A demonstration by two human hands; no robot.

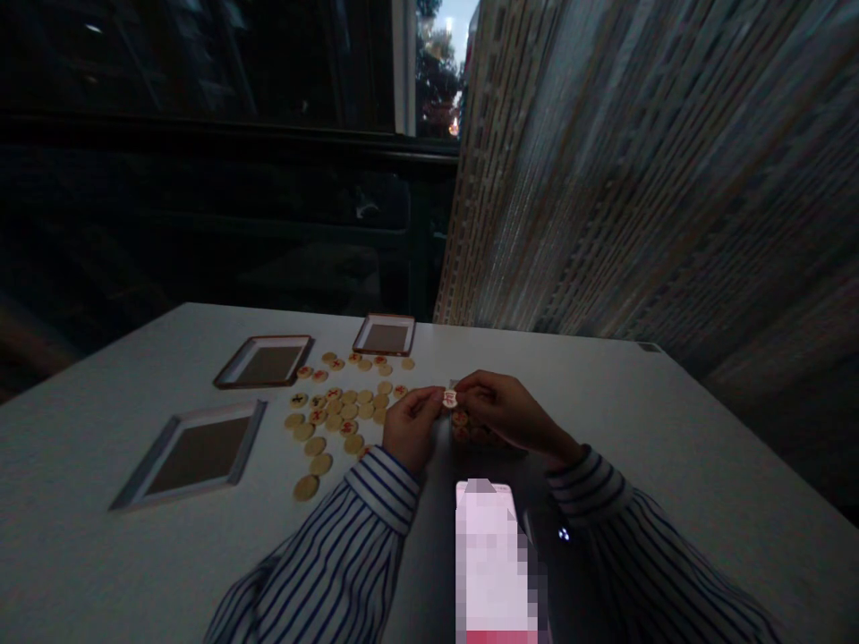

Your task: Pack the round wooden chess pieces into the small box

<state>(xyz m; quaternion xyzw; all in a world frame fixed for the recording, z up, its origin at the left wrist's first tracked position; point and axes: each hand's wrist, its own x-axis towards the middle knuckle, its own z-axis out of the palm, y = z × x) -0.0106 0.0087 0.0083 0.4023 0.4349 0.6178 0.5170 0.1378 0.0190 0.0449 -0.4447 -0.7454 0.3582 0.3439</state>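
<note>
Between the fingertips of my left hand [411, 427] and my right hand [505, 408] is a small round xiangqi piece [449, 399] with a red mark. Both hands are closed in a pinch on it. Under my right hand sit more red-marked pieces [462, 433], apparently in a dark tray partly hidden by the hand. To the left of my left hand, many wooden xiangqi pieces [349, 411] lie scattered on the white table [644, 429]. Some show red or black characters, others look blank on top.
Three shallow rectangular frames or trays stand on the left: a grey one [252, 438], a brown one [310, 347] and another brown one [412, 338] at the back. A lit phone [493, 555] lies between my forearms. A string curtain [570, 179] hangs beyond the table.
</note>
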